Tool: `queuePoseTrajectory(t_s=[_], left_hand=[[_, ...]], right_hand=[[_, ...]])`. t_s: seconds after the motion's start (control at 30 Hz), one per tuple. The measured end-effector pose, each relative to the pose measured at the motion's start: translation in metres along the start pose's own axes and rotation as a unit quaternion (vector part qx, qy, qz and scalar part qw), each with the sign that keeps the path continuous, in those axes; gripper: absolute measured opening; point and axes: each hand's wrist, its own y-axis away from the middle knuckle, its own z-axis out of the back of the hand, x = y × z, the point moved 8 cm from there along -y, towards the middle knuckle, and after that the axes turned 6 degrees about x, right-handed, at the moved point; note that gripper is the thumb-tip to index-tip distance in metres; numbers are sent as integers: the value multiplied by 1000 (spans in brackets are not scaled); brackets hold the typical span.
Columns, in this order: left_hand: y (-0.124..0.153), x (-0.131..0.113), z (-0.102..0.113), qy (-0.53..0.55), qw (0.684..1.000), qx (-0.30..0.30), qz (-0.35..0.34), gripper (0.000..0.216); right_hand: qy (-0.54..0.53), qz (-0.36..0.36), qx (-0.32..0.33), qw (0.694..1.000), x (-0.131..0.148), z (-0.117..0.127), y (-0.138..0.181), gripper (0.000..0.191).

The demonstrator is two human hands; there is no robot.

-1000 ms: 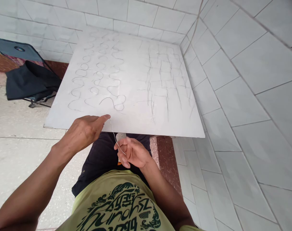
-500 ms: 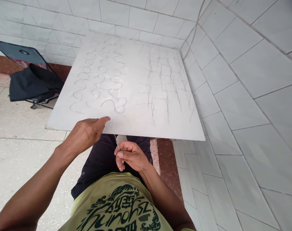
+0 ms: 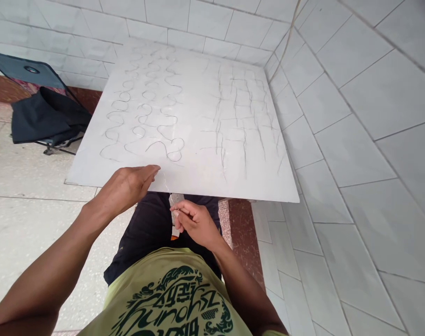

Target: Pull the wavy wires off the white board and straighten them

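Observation:
A thin wire (image 3: 167, 188) runs between my two hands, just in front of the near edge of a white board (image 3: 198, 172). My left hand (image 3: 128, 186) pinches the wire's upper end at the board's edge. My right hand (image 3: 193, 219) is closed on the lower end, over my lap. Curled wire pieces (image 3: 145, 121) lie in rows on the board's left half. Straighter wire pieces (image 3: 240, 116) lie in rows on its right half.
A white tiled wall (image 3: 355, 140) rises right beside the board. A folding chair with a dark cloth (image 3: 44, 116) stands on the floor at the left. A cord (image 3: 284, 42) hangs down at the wall's corner.
My right hand has closed tighter on the wire and moved up toward my left hand. The stretch of wire between them is shorter. My left hand stayed at the board's edge.

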Motion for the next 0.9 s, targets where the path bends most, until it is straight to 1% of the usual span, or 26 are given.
queuePoseTrajectory(t_s=[0.1,0.17,0.23,0.3,0.43,0.53,0.6,0.67,0.7,0.77,0.9], left_hand=[[-3,-3,1,24,999,5,21,37],[-6,-2,3,38,998,8,45,38],[-7,1,5,65,995,7,74,41],[-7,7,8,119,988,2,101,47],[-4,24,13,257,953,-48,152,59],[-1,35,13,302,933,-88,173,60],[1,39,9,309,929,-98,179,58],[5,44,3,309,926,-101,193,55],[7,47,-1,304,925,-100,203,54],[12,50,-9,286,928,-96,219,54],[16,46,-23,260,938,-73,217,54]], right_hand=[[99,20,-48,994,8,3,1,16],[108,20,-61,992,8,3,1,16],[50,0,-60,997,2,4,0,18],[-39,-19,-46,998,-4,3,0,23],[-156,-17,-26,987,-6,5,1,31],[-237,-8,-33,971,-5,10,1,29],[-300,-9,-49,953,-7,13,0,27],[-341,-14,-79,937,-11,19,1,27],[-347,-17,-97,933,-13,22,1,27],[-329,-26,-132,935,-20,29,4,30],[-225,-55,-172,957,-33,35,9,36]])
